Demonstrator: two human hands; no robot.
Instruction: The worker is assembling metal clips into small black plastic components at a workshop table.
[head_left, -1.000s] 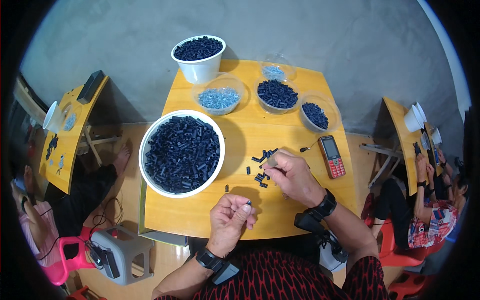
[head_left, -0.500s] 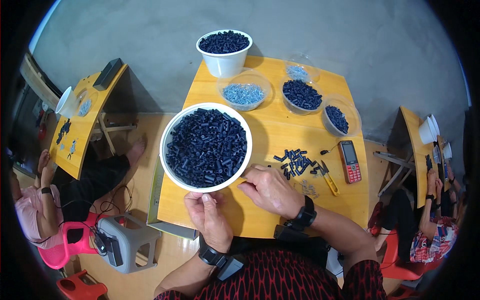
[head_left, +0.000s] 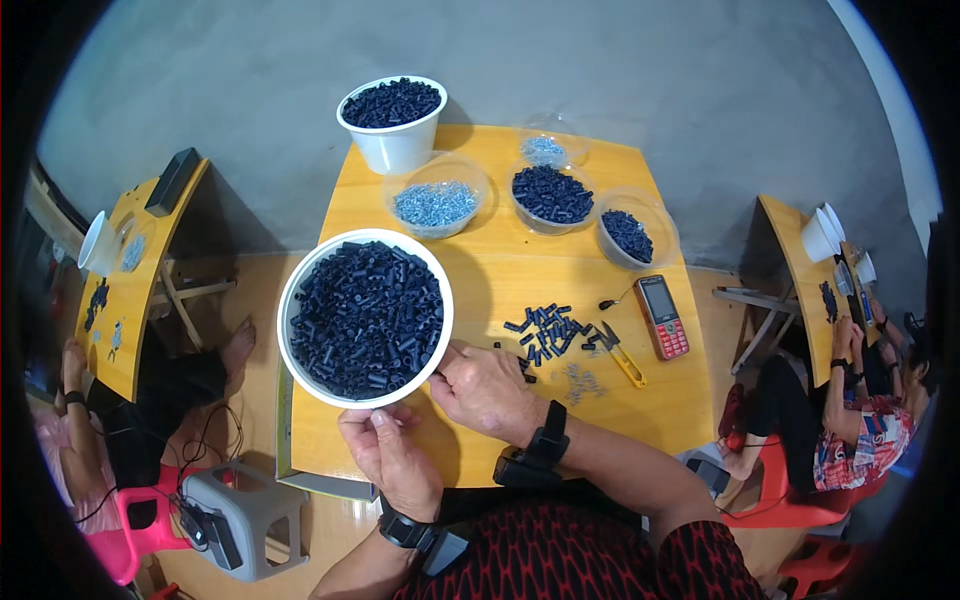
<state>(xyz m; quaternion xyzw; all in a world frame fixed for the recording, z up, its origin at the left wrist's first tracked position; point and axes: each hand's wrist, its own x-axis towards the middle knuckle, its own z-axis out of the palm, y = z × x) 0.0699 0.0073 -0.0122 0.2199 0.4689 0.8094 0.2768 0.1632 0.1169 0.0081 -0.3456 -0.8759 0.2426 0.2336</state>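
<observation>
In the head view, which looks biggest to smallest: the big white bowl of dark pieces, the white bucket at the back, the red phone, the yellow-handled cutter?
1. Big white bowl, though it sits nearest the camera, which flatters it.
2. White bucket.
3. Red phone.
4. Yellow-handled cutter, only slightly smaller than the phone.

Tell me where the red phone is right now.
In the head view, the red phone lies on the right side of the yellow table, just right of the yellow-handled cutter and below a clear bowl of dark parts.
</observation>
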